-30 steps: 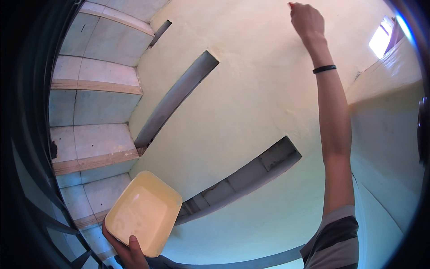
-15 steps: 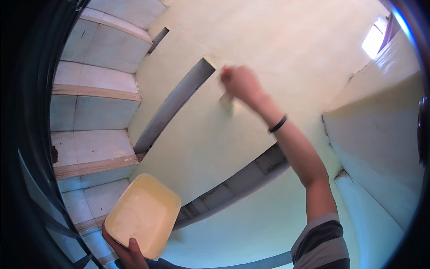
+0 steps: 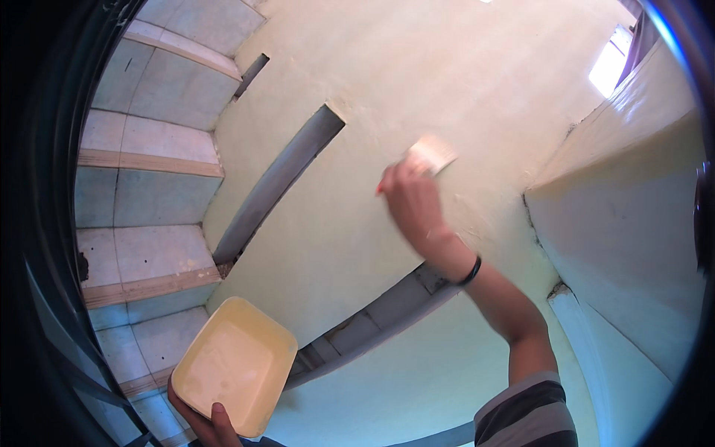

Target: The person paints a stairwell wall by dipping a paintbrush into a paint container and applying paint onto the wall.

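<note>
My left hand (image 3: pixel 212 423) grips a pale yellow, square-sided plastic tub (image 3: pixel 284 350) at the lower left. Its thumb lies over the near rim and the fingers wrap around the outside. The tub is tilted toward me, with a whitish film or liquid on its bottom. My right hand (image 3: pixel 413 195) is raised near the middle and closed on a wide, flat paintbrush (image 3: pixel 433 154). A bit of red handle shows by the fingers, and motion blurs the pale head. The brush head is at the cream wall (image 3: pixel 477 82); I cannot tell whether it touches.
Tiled stairs (image 3: pixel 160 190) climb along the left side, beside dark railing bars. A long grey recess (image 3: pixel 283 186) cuts into the wall, with a wider block-lined recess (image 3: pixel 380 309) lower down. At the right stands a rounded ledge (image 3: pixel 618 194) below a bright window (image 3: pixel 611 61).
My right hand has moved down and slightly right, and the brush head has swung from below the hand to its upper right. The left hand still holds the tub.
</note>
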A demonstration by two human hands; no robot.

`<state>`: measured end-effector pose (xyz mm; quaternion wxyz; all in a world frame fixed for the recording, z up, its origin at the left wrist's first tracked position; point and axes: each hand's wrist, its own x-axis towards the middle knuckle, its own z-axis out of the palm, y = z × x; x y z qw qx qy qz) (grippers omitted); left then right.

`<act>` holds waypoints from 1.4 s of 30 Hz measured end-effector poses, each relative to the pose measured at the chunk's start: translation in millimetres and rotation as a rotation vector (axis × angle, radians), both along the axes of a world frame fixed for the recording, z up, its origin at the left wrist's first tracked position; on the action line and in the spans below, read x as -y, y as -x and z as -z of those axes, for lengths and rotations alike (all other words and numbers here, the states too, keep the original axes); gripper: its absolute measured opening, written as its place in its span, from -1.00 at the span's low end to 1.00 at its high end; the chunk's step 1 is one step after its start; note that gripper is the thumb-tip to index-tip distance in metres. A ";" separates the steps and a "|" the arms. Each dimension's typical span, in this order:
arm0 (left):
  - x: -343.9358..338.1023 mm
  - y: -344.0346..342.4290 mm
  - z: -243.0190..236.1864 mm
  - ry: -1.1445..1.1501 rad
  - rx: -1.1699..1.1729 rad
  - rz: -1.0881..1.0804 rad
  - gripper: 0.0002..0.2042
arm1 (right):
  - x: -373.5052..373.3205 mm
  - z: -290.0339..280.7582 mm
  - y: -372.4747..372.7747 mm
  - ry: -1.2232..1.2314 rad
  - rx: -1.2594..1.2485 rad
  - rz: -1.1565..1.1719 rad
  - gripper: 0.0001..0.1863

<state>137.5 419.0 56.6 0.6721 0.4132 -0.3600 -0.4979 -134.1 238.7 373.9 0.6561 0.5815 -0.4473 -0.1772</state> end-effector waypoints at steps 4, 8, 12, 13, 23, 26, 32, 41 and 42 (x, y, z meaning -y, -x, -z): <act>1.9 1.0 3.7 0.014 -0.002 0.025 -0.35 | -23.8 -18.2 -29.1 -0.316 0.472 -0.157 -0.83; -1.6 4.0 2.3 0.000 0.016 0.045 -0.33 | -13.0 -120.8 -38.9 -0.135 0.662 -0.208 -0.71; -0.2 8.9 6.0 0.013 -0.004 0.061 -0.32 | 9.4 -206.2 -40.2 0.423 0.478 -0.101 -0.62; -1.4 7.6 3.5 0.006 0.005 0.058 -0.32 | 14.9 -216.1 -45.4 0.487 0.422 -0.111 -0.62; -6.6 -1.2 3.7 -0.076 -0.054 0.006 -0.25 | 81.8 -40.2 26.4 0.090 -0.064 0.010 -0.67; -6.1 -4.3 12.5 -0.074 -0.130 -0.013 -0.23 | 53.6 129.0 -5.2 -0.235 -0.005 -0.159 -0.86; -6.2 -8.9 10.2 -0.081 -0.132 -0.054 -0.24 | 59.2 227.1 -9.0 -0.786 0.821 -0.104 -0.73; 0.2 -17.6 13.0 -0.202 -0.025 -0.084 -0.21 | 107.1 -62.6 -44.8 -0.042 0.380 -0.346 -0.72; -0.5 -18.0 14.3 -0.207 -0.019 -0.082 -0.21 | 107.5 -64.6 -54.5 -0.021 0.314 -0.292 -0.76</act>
